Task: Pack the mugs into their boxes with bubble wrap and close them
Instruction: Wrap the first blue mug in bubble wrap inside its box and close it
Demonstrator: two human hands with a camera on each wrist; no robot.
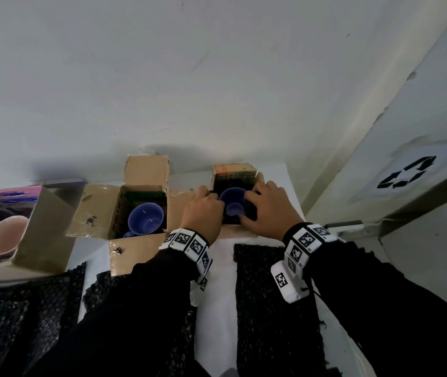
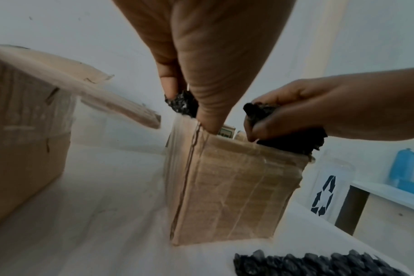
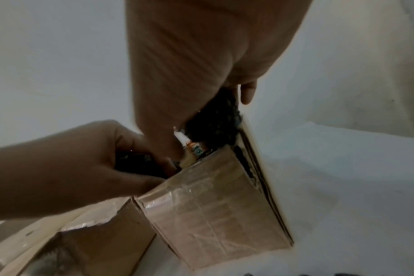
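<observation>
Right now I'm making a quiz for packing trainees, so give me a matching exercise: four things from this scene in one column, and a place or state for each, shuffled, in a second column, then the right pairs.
Things
1. pink mug
2. middle blue mug
3. right blue mug
4. spare bubble wrap sheet

Places or states
A. lies flat on the table, near the right sleeve
B. in the small box, between both hands, black wrap around it
C. in the purple box at far left
D. in the open brown box, no wrap showing around it

Pairs: 1-C, 2-D, 3-B, 4-A
</observation>
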